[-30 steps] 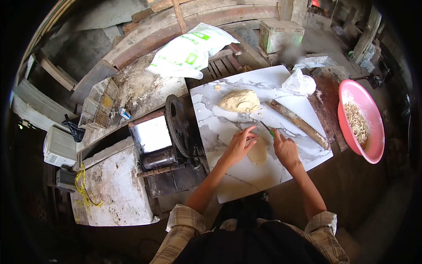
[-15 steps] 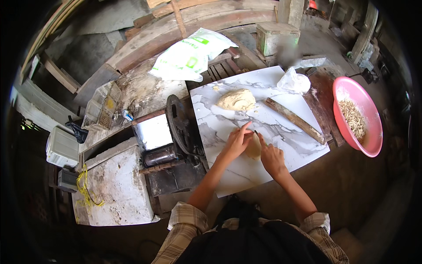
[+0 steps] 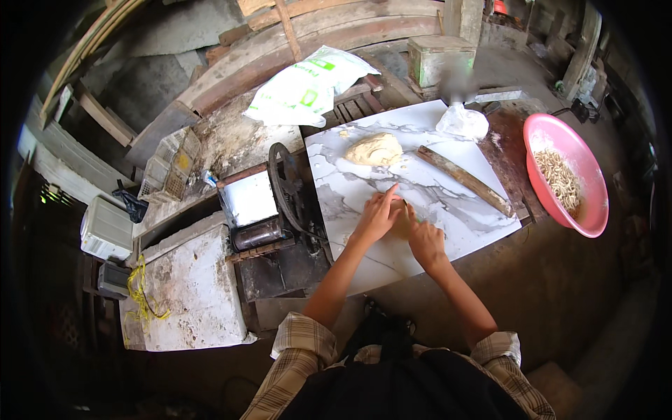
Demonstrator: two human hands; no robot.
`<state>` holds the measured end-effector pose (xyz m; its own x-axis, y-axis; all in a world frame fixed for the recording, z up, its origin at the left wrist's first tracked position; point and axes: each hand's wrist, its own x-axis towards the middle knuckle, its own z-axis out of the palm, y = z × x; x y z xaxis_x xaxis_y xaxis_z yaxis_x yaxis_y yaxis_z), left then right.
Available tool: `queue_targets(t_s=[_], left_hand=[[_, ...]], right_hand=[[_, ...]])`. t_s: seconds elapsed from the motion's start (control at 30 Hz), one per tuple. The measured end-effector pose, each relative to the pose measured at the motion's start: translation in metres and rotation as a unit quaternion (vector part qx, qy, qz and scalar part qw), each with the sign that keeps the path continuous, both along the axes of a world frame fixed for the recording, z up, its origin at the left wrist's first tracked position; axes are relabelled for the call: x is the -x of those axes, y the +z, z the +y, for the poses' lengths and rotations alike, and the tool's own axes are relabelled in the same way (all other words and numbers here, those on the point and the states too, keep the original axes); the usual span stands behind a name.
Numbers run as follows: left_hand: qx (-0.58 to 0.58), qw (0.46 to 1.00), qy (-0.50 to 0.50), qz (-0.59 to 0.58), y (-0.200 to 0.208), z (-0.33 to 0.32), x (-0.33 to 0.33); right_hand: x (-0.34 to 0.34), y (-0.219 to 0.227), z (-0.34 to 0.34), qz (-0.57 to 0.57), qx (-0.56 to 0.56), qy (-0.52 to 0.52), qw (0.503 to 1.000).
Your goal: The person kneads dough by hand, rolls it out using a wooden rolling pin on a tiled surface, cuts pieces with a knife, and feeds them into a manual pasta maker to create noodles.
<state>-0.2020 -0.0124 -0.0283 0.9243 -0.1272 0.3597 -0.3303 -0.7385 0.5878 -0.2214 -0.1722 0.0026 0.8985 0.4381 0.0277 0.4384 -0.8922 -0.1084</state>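
A small flattened piece of dough (image 3: 400, 227) lies between my hands on a white marble-patterned board (image 3: 463, 228). My left hand (image 3: 376, 216) rests at the dough's left edge, its fingers stretched forward. On the other side, my right hand (image 3: 426, 243) is closed, with its index finger extended along a thin, dark-tipped knife (image 3: 404, 202); most of the knife is hidden under the fingers. Farther up the board sits a large lump of pale dough (image 3: 374, 150). A worn wooden rolling stick (image 3: 465, 180) lies slantwise to its right.
At the board's far right corner is a white plastic bag (image 3: 462, 123). A pink basin (image 3: 593, 203) of pale strips stands at the right. A hand-wheel roller machine (image 3: 253, 210) adjoins the board's left side. Behind are a white-green sack (image 3: 297, 94) and a plastic basket (image 3: 170, 166).
Both hands have shifted slightly, and the knife now shows less beyond the right fingers. The whole view has tilted a little. The large dough and rolling stick stay in place on the board.
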Motion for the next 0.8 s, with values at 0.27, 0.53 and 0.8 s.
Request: queue_targets(t_s=[0.27, 0.53, 0.8], left_hand=[[-0.046, 0.998, 0.029, 0.011, 0.004, -0.009, 0.006], [-0.07, 0.997, 0.039, -0.008, 0.0, -0.013, -0.013], [-0.118, 0.993, -0.031, 0.004, 0.011, -0.005, -0.049]], right_hand=[[0.043, -0.005, -0.034, -0.026, -0.001, -0.005, 1.0], [0.072, -0.005, -0.072, -0.032, -0.013, -0.019, 0.999], [-0.02, -0.014, -0.076, -0.056, -0.102, -0.064, 0.991]])
